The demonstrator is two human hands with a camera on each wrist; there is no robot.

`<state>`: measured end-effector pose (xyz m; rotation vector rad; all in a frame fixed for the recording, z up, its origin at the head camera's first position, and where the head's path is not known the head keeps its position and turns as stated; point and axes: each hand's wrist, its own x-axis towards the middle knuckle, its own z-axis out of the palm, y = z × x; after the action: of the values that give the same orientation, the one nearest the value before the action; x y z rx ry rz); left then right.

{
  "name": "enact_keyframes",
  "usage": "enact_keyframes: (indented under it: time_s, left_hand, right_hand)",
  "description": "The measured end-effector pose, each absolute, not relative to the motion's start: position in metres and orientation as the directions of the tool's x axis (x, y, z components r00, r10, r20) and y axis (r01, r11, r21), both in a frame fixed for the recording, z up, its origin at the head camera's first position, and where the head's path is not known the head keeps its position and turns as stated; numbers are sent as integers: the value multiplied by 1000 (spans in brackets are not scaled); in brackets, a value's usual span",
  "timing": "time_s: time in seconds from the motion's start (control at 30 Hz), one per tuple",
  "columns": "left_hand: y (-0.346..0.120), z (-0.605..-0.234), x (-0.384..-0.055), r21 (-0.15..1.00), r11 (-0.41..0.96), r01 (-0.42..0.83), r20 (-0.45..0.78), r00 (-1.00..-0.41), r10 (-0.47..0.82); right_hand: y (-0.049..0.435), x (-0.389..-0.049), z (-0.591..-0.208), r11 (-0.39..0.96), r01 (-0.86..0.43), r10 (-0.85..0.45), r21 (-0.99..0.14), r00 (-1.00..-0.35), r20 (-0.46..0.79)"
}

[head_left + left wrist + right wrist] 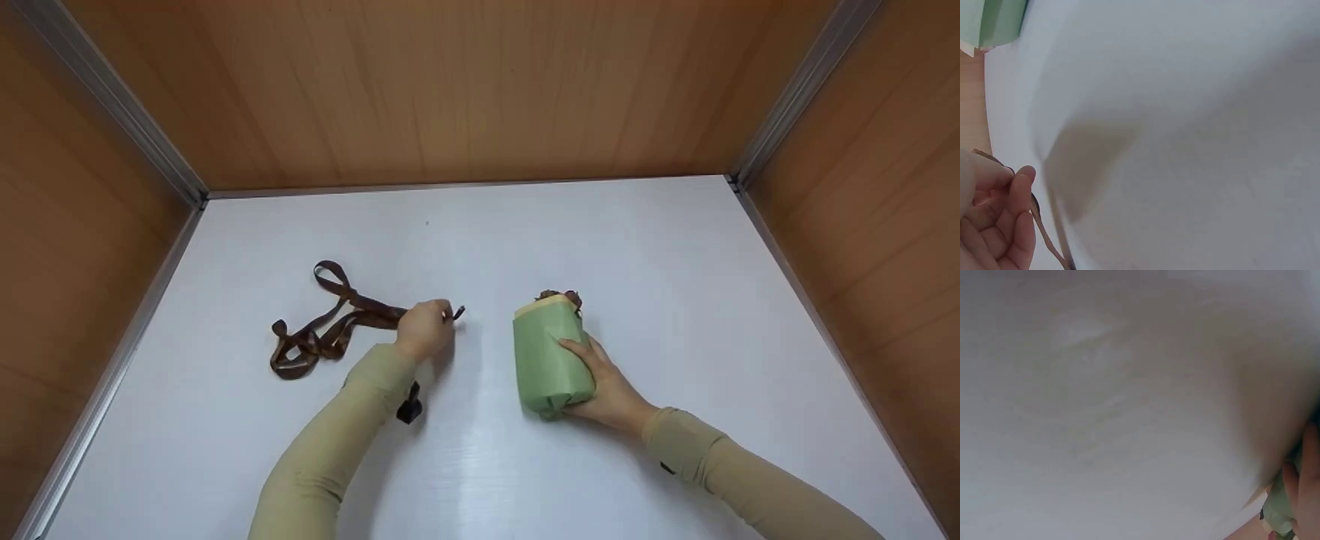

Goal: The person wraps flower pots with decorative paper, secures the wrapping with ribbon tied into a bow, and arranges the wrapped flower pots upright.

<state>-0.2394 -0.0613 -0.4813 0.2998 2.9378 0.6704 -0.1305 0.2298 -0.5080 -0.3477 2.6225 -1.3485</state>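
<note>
A long brown ribbon (360,304) lies in loops on the white table, left of the middle. My left hand (425,328) pinches it near one end, and a short tip pokes out past the fingers. In the left wrist view, the ribbon (1044,236) trails down from between the thumb and fingertips. My right hand (611,394) grips the lower right side of a green paper-wrapped bundle (551,356). Crinkled reddish-brown pieces, perhaps dried flowers (559,295), show at its top. The right wrist view catches only part of this bundle (1278,509) at the lower right.
Beside my left forearm is a small black piece (409,409); whether it hangs from the sleeve or lies on the table is unclear. Wood-grain panels (465,97) with metal edging enclose the white table (660,247) at the back and both sides.
</note>
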Motion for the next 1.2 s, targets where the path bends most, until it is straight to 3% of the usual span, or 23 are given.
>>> enact_keyframes:
  time_s: [0.23, 0.43, 1.2]
  left_hand:
    - [-14, -475, -258, 622, 781, 51, -143, -974, 177]
    - [20, -469, -268, 730, 683, 28, -153, -967, 204]
    - [86, -448, -268, 801, 559, 215, 15, -940, 340]
  right_hand:
    - [231, -130, -505, 559, -105, -273, -822, -960, -63]
    - [230, -129, -508, 558, -89, -262, -825, -962, -73]
    - [231, -129, -508, 543, -146, -295, -827, -955, -25]
